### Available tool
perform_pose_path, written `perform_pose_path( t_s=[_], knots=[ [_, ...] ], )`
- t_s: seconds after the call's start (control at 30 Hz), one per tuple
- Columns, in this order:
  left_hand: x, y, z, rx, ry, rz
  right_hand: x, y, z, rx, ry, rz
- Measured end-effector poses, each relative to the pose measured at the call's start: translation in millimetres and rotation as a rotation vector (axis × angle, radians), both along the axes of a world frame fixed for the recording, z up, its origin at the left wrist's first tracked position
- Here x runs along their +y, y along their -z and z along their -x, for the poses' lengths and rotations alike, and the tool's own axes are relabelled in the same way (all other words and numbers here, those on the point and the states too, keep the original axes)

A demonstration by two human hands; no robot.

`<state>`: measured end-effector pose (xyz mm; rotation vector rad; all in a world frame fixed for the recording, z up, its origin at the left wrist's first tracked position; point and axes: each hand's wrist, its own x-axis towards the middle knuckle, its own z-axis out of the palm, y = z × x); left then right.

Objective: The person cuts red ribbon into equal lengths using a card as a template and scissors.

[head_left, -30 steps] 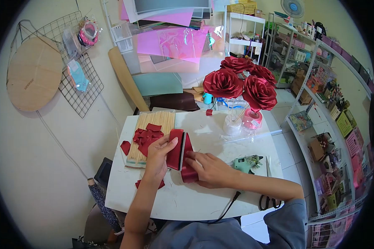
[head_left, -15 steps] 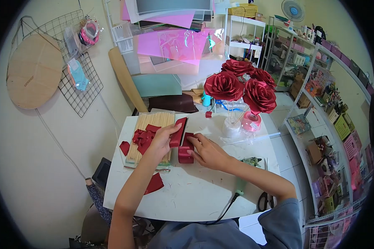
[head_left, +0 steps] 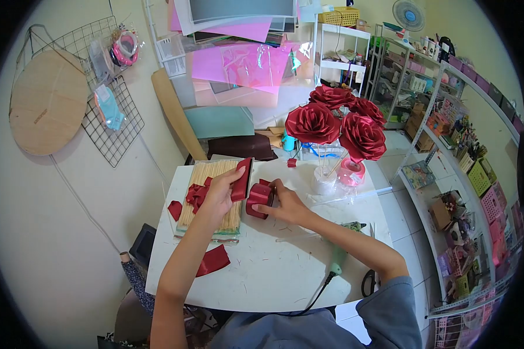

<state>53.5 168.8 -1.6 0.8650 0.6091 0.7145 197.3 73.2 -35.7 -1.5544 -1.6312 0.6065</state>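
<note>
My left hand (head_left: 219,191) grips a flat piece wrapped in red satin ribbon (head_left: 243,179), with a pale edge along its right side. Against the ribbon roll (head_left: 259,199), just to the right, the fingers of my right hand (head_left: 287,205) are curled, with the thumb across its face. Under my left hand lies a bundle of thin wooden sticks (head_left: 212,174), topped by crumpled red ribbon pieces (head_left: 197,195). A cut red ribbon strip (head_left: 214,261) rests on the table nearer to me.
Several red ribbon roses (head_left: 313,123) stand on sticks at the back right, beside a pink tape roll (head_left: 352,170). A green glue gun (head_left: 338,259) with a black cord and dark-handled scissors (head_left: 368,283) lie on the white table (head_left: 262,279) at right.
The ribbon roll has turned and shifted slightly up and left with my right hand. My left hand and the wrapped piece have moved a little left.
</note>
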Motion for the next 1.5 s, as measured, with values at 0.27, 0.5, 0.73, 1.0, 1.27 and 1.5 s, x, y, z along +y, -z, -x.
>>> perform_pose_path(
  t_s=[0.27, 0.5, 0.73, 1.0, 1.27, 1.5],
  knots=[
    [-43.2, -15.6, 38.4, -0.043, -0.142, -0.181, 29.3, -6.7, -7.5, 0.043, 0.106, 0.063],
    [-78.7, -16.6, 41.0, 0.014, -0.298, -0.502, 64.4, -44.4, -9.8, -0.944, 0.048, 0.119],
    [-102.4, -24.6, 35.6, -0.009, -0.37, -0.593, 74.1, -44.0, -12.8, -1.054, -0.122, 0.393],
    [-132.8, -21.9, 33.5, -0.047, -0.53, -0.765, -35.2, -82.3, -8.7, -0.464, -0.423, -0.174],
    [-173.3, -26.0, 13.4, -0.226, -0.39, -1.063, -137.1, -82.7, 8.1, 0.077, -0.195, -0.265],
    [-165.5, -17.6, 25.4, -0.117, -0.157, -0.667, -157.0, -75.7, -1.0, 0.484, 0.002, -0.22]
  ],
)
